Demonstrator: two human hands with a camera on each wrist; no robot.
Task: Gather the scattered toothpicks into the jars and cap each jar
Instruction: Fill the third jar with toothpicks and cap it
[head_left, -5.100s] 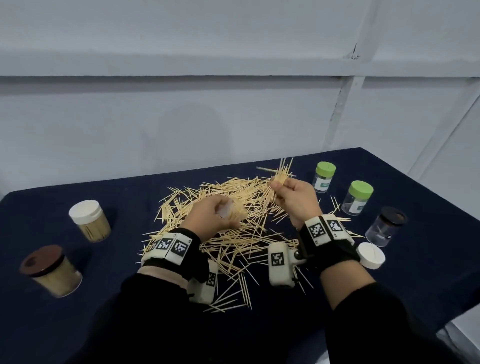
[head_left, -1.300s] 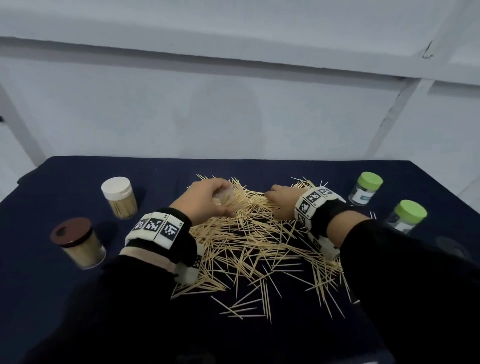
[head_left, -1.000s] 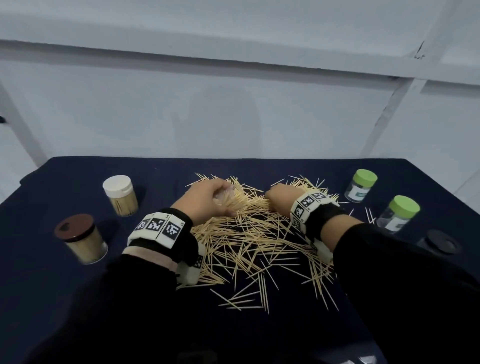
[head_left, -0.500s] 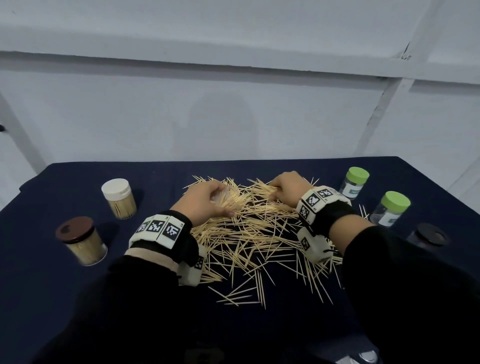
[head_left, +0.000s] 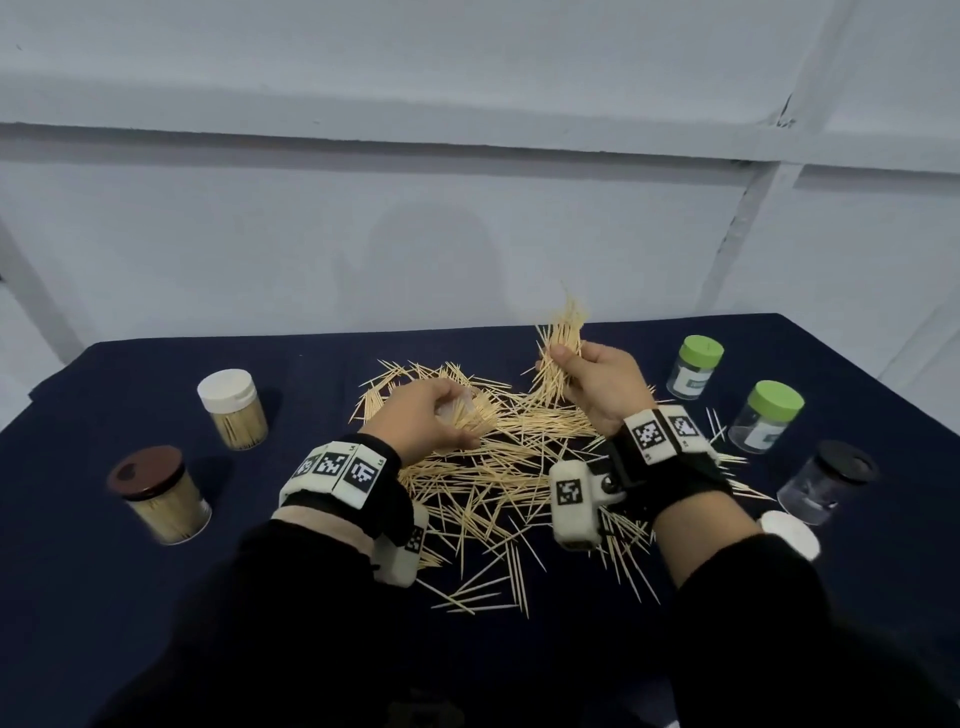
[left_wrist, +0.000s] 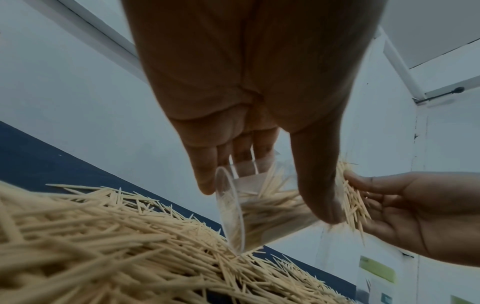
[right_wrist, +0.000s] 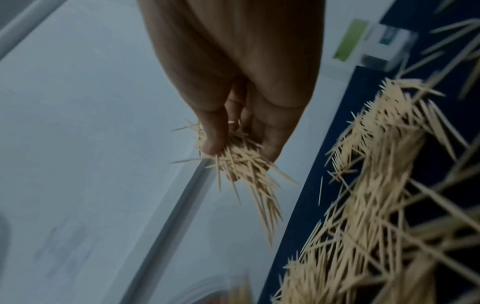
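Observation:
A big heap of loose toothpicks (head_left: 498, 467) covers the middle of the dark blue table (head_left: 104, 571). My left hand (head_left: 426, 421) grips a clear open jar (left_wrist: 259, 207), tilted on its side over the heap and partly filled with toothpicks. My right hand (head_left: 592, 384) is raised above the heap and pinches a bundle of toothpicks (head_left: 561, 353) that fans out above and below the fingers (right_wrist: 215, 131). In the left wrist view that bundle (left_wrist: 350, 197) hangs just right of the jar's mouth end.
On the left stand a white-capped jar (head_left: 231, 408) and a brown-capped jar (head_left: 158, 493), both full of toothpicks. On the right stand two green-capped jars (head_left: 696, 366) (head_left: 769, 415), a black-capped jar (head_left: 826, 480) and a loose white cap (head_left: 789, 535).
My right hand has closed on a bundle at the heap's far side and lifted it off the table. The left hand has kept the jar in place.

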